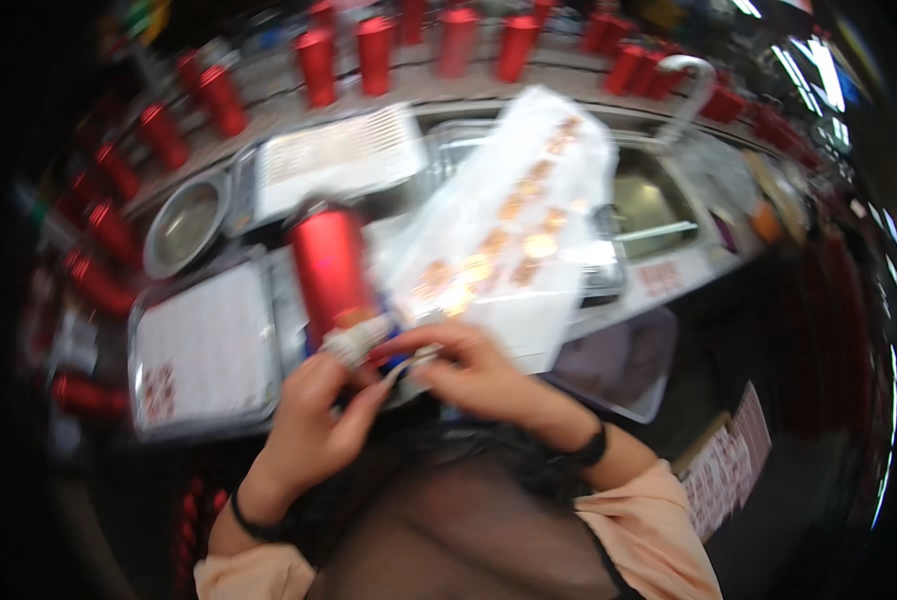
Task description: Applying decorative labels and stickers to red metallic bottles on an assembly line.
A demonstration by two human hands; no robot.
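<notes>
In front of me my hands meet just below a shiny red metal cylinder (330, 268), shaped like a tumbler or bottle, that lies pointing away from me. My left hand (318, 410) is closed, thumb and fingers bent together near its close end. White wrapping (356, 341) shows at those fingers. My right hand (473, 372) is closed in a pinch, its index finger reaching toward the left fingers. A thin pale strip (400, 371) shows between the two hands. Blur hides exactly what each hand grips.
A white sheet (558, 130) with rows of shiny copper-gold stickers lies right of the cylinder. Trays with white sheets (208, 340) (338, 155) and a metal bowl (185, 225) stand left. Several red cylinders (375, 55) line the back. A sink (653, 205) is right; a plastic bin (623, 365) sits below.
</notes>
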